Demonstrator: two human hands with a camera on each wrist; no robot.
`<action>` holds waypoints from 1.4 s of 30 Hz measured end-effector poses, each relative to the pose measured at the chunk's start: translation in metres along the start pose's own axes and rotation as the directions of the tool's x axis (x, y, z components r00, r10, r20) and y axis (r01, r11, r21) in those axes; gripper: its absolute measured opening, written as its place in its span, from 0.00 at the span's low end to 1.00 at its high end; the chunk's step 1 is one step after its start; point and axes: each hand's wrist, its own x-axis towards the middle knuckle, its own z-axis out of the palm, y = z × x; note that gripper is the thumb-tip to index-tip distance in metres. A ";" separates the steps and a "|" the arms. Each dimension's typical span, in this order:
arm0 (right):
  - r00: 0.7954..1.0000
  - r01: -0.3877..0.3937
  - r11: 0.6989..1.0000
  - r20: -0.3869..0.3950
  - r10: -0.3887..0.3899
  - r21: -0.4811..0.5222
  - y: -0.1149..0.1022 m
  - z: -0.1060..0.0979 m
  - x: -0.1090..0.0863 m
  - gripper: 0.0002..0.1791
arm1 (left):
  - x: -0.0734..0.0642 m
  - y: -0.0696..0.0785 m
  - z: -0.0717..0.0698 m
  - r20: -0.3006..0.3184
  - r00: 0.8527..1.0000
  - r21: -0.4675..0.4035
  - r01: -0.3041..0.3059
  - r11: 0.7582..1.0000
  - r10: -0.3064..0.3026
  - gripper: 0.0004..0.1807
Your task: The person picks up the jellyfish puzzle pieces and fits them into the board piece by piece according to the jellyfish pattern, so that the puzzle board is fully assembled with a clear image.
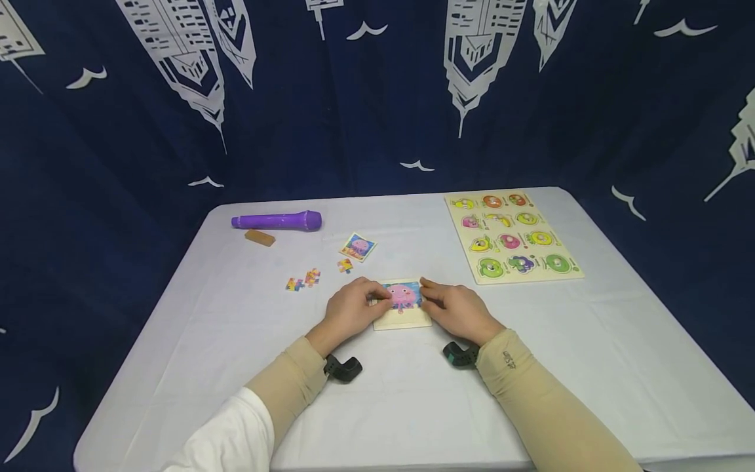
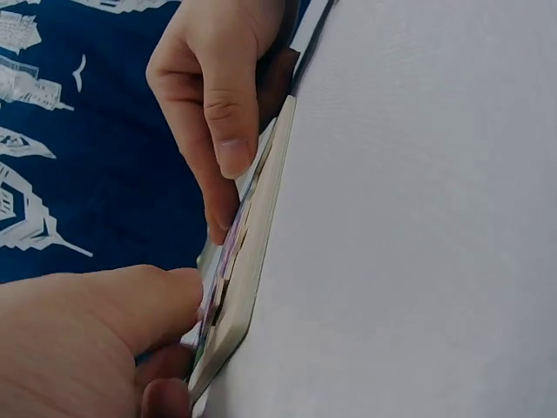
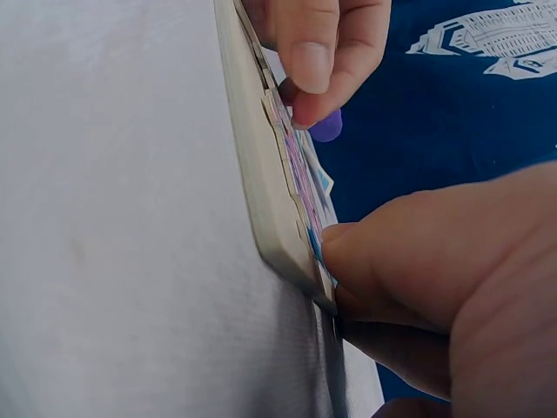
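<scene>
A small wooden jigsaw board [image 1: 403,321] lies flat on the white tablecloth between the two hands. Its fitted pieces form a pink octopus picture [image 1: 404,295] on blue; the strip nearest the person shows plain wood. At the left side, the left hand [image 1: 352,309] holds the board's edge, thumb and fingers bent over the pieces. The right hand [image 1: 463,311] grips the opposite side, its index finger by the far right corner and its thumb [image 3: 357,248] against the picture's edge. Seen side-on in the left wrist view, the pieces [image 2: 228,257] stand slightly above the bare wood. Some fingertips are hidden behind the board.
Loose jigsaw pieces [image 1: 312,277] lie left of the board, one more piece [image 1: 345,265] near an octopus picture card [image 1: 358,247]. Farther back left are a purple microphone [image 1: 276,221] and a brown block [image 1: 259,237]. A fruit puzzle board [image 1: 501,251] occupies the back right.
</scene>
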 end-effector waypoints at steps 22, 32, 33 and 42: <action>1.000 -0.008 1.000 0.001 0.008 -0.001 -0.003 -0.002 0.000 0.23 | 0.002 0.003 0.002 -0.026 0.998 0.013 0.062 0.998 -0.061 0.07; 1.000 -0.007 1.000 0.009 0.007 -0.012 -0.002 0.000 0.001 0.23 | -0.005 0.004 -0.002 -0.018 1.000 0.020 0.011 1.000 -0.010 0.03; 1.000 -0.007 1.000 0.009 0.007 -0.012 -0.002 -0.001 0.001 0.23 | -0.006 0.004 -0.002 -0.014 1.000 0.025 0.001 1.000 0.000 0.03; 1.000 -0.014 1.000 0.012 0.015 -0.010 -0.001 0.001 0.000 0.23 | -0.011 -0.008 -0.043 -0.085 0.993 0.062 0.090 0.994 -0.085 0.09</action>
